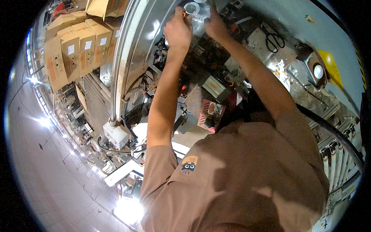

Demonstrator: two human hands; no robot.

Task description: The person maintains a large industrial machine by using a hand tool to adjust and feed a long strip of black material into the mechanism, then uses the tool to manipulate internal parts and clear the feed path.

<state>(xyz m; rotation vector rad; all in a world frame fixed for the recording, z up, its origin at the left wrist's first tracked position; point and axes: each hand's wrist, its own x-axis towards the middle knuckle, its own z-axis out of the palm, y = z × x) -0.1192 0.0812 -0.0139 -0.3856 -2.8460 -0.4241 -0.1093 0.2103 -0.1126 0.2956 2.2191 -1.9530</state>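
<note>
Beyond our brown shirt [247,174], we are reaching both hands up: left hand [177,33] and right hand [215,26] are flanking the shiny round metal fitting [192,7], fingers seemingly curled onto it.

A shiny silver metal part [194,11] with a round ring-shaped opening on top sits high on the machine, at the far end of both outstretched arms (its lower body is hidden behind the fingers).
</note>
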